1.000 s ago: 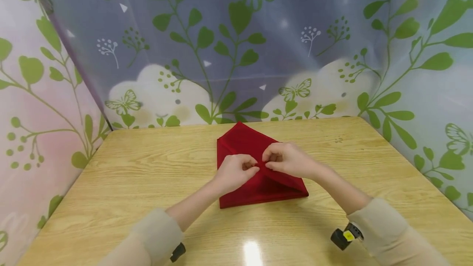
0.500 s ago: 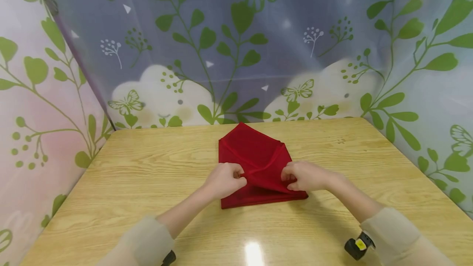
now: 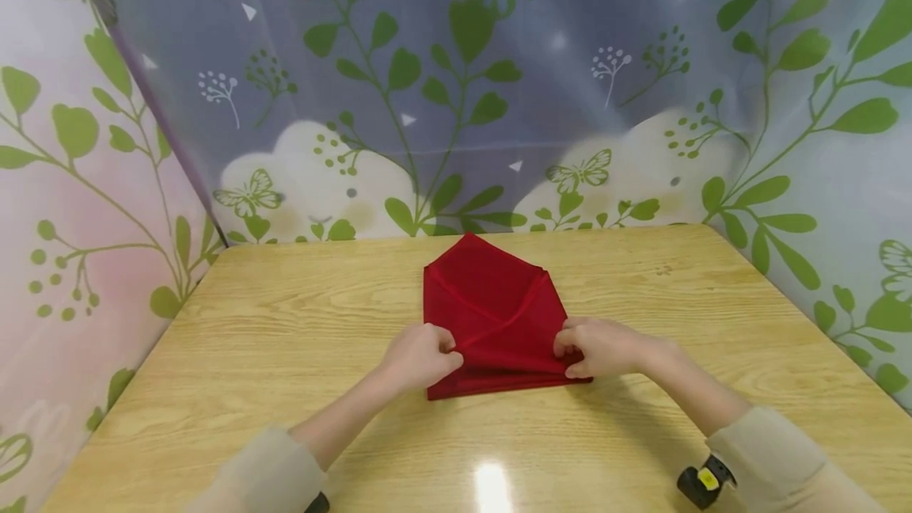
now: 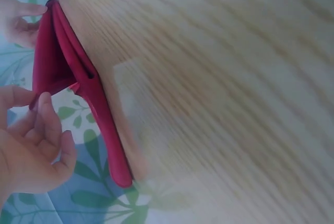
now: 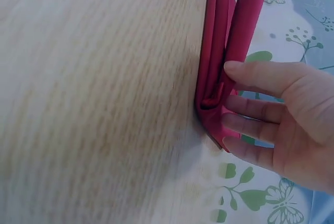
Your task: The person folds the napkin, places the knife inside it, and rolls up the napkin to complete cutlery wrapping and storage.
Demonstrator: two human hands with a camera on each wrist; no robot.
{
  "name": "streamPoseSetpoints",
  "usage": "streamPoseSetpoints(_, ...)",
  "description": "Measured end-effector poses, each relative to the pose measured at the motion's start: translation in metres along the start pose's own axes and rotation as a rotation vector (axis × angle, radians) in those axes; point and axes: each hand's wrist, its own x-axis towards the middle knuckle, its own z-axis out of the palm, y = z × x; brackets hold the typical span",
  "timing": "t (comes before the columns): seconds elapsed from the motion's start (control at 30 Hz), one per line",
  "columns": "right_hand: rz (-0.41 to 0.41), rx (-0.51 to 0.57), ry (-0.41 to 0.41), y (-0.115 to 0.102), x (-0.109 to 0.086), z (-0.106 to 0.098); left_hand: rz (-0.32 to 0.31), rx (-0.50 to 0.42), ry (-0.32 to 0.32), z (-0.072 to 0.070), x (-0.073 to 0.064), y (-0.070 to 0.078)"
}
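A red folded cloth napkin [image 3: 499, 299] lies on the table, pointed at its far end like an open envelope. At the left side of its near flap, my left hand [image 3: 416, 359] pinches the edge between thumb and fingers. My right hand [image 3: 609, 347] grips the same flap close to the near right corner. Seen from the left wrist, the napkin's flap [image 4: 44, 62] is lifted, leaving a gap above the layers beneath. In the right wrist view, the thumb of my right hand [image 5: 292, 114] presses the red fold, with the fingers behind it.
The wooden table [image 3: 321, 299] extends around the napkin on all sides. A patterned curtain [image 3: 356, 101] with leaves and butterflies hangs along the back and both sides. A black wrist camera [image 3: 701, 481] is strapped to the right forearm.
Both hands have moved apart from the napkin's middle and come nearer, toward its left and right sides. The flap they hold has come down toward the near edge, uncovering the folds behind.
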Motion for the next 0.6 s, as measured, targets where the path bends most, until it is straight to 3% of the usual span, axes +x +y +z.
streamPoseSetpoints(0.33, -0.046, -0.014, 0.012, -0.006, 0.004, 0.003, -0.124, 0.082, -0.083, -0.002, -0.007, -0.008)
streamPoseSetpoints(0.6, -0.036, -0.055, 0.008, -0.009, 0.009, 0.012, -0.118, 0.184, -0.098, -0.002, -0.011, -0.015)
